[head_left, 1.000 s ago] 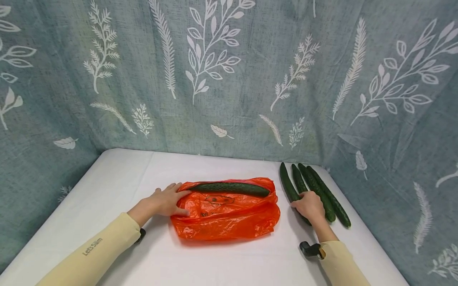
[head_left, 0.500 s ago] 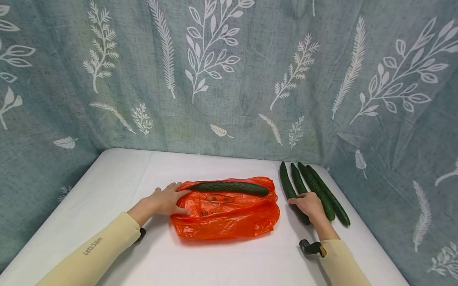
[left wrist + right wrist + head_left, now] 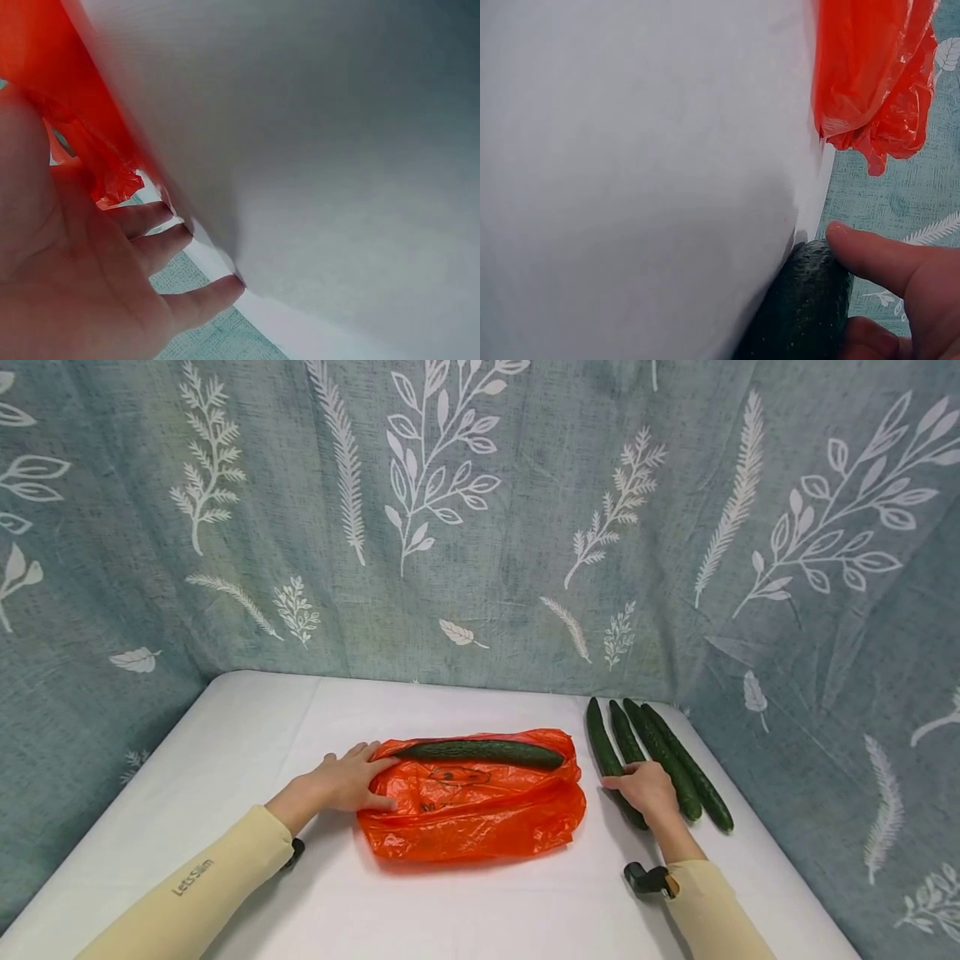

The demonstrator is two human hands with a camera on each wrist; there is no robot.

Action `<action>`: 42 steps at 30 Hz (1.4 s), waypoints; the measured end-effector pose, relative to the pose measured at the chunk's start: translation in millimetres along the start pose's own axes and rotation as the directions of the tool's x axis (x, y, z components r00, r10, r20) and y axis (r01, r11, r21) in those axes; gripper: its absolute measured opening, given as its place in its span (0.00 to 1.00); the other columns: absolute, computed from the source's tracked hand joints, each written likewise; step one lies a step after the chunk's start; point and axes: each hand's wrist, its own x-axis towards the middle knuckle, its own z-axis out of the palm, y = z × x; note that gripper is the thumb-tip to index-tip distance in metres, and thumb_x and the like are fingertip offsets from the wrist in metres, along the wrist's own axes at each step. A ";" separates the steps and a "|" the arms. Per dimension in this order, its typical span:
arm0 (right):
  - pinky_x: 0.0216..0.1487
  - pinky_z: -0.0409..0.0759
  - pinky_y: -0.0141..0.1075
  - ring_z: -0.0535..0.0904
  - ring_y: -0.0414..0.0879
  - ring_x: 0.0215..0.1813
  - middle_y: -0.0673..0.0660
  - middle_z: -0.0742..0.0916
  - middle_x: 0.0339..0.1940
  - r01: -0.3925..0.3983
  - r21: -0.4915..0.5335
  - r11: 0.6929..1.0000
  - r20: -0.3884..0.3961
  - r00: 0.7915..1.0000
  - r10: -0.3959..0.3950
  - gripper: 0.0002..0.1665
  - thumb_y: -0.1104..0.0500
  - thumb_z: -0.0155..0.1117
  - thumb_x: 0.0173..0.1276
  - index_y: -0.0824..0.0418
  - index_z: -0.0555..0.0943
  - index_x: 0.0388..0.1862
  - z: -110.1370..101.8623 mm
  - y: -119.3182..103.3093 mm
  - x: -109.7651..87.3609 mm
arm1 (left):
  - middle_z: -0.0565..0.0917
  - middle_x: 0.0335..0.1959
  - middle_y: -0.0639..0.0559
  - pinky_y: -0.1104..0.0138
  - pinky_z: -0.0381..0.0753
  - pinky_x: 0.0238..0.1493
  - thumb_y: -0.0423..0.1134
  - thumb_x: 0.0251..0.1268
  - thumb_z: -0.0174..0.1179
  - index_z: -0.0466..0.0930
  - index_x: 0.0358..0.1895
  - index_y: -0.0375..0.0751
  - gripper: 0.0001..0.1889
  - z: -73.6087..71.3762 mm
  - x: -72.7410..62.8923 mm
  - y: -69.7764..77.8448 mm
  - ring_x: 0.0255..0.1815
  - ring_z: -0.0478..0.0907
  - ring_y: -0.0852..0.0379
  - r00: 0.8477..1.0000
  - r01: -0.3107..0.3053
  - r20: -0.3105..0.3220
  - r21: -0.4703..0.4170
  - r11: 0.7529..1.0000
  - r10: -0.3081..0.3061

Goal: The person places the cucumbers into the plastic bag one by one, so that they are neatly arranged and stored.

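Note:
An orange-red plastic bag (image 3: pixel 480 839) lies flat on the white table, with one dark green cucumber (image 3: pixel 487 752) along its far side. My left hand (image 3: pixel 345 782) rests at the bag's left end, fingers spread and straight; they reach down to the table in the left wrist view. To the bag's right, my right hand (image 3: pixel 651 789) grips the leftmost of several loose cucumbers (image 3: pixel 602 739) near its lower half. In the right wrist view the thumb (image 3: pixel 870 259) lies against one side of that cucumber (image 3: pixel 799 307), a curled finger (image 3: pixel 870 337) against the other.
Beyond the gripped one, more cucumbers (image 3: pixel 663 760) lie side by side near the right edge of the table (image 3: pixel 480 910). A blue-green curtain (image 3: pixel 480 610) with white leaf prints hangs behind and on both sides. Each wrist wears a small black camera (image 3: pixel 648 878).
My right thumb has shifted slightly left across the leftmost cucumber. The left hand and the bag stay in place; the whole head view drifts a little.

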 end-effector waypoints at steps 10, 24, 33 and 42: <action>0.41 0.83 0.49 0.81 0.63 0.49 0.72 0.83 0.55 -0.011 0.015 1.000 -0.005 1.000 0.011 0.33 0.49 0.74 0.61 0.74 0.80 0.55 0.1 0.1 0.8 | 0.56 0.79 0.33 0.27 0.59 0.65 0.67 0.62 0.62 0.64 0.77 0.48 0.45 -0.5 -1.8 0.0 0.79 0.54 0.31 1.000 -0.012 -0.005 0.000 1.000 0.012; 0.45 0.82 0.50 0.79 0.62 0.52 0.71 0.83 0.56 -0.022 0.088 0.996 -0.023 0.999 0.024 0.28 0.52 0.76 0.59 0.71 0.83 0.50 2.7 0.7 -2.4 | 0.55 0.80 0.33 0.28 0.58 0.66 0.67 0.62 0.62 0.64 0.77 0.48 0.45 -2.2 -3.8 1.6 0.79 0.54 0.31 1.000 -0.016 -0.010 0.000 1.000 0.016; 0.56 0.79 0.56 0.75 0.67 0.62 0.74 0.78 0.64 -0.013 0.150 0.989 0.024 1.000 0.010 0.33 0.54 0.73 0.60 0.73 0.79 0.59 -5.0 -1.2 -5.4 | 0.55 0.80 0.34 0.27 0.57 0.66 0.68 0.61 0.62 0.64 0.77 0.49 0.45 -0.3 -2.0 -0.8 0.79 0.54 0.32 1.000 -0.012 -0.010 0.006 1.000 0.012; 0.62 0.74 0.60 0.71 0.68 0.66 0.74 0.74 0.68 -0.002 0.195 0.981 0.075 0.997 -0.013 0.36 0.53 0.74 0.61 0.73 0.77 0.62 -17.0 -10.3 -4.9 | 0.56 0.79 0.34 0.27 0.57 0.66 0.67 0.61 0.63 0.65 0.77 0.49 0.44 -1.2 -1.5 -2.5 0.79 0.54 0.32 1.000 -0.013 -0.009 -0.010 1.000 0.013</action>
